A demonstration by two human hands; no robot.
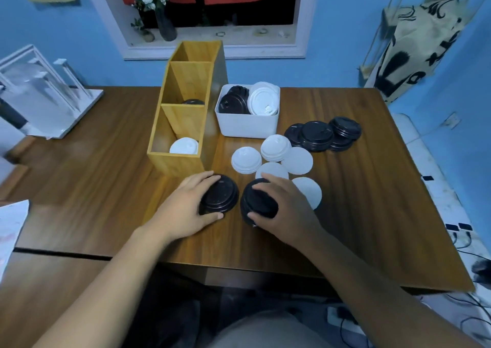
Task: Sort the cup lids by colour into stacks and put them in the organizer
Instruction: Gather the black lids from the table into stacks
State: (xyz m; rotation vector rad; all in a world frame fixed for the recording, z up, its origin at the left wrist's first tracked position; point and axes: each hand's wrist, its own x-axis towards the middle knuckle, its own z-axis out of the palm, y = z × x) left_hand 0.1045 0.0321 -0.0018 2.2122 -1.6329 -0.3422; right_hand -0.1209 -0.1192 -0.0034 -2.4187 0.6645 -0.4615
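Palms down, the left hand (186,209) and right hand (288,211) curl fingers (202,179) round the left black stack (221,192) and right black stack (256,204), the right hand part-hiding two white lids (309,192).

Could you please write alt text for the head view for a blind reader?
The left hand grips a black lid stack and the right hand grips another black stack on a table, near an organizer, a white bin and loose lids.
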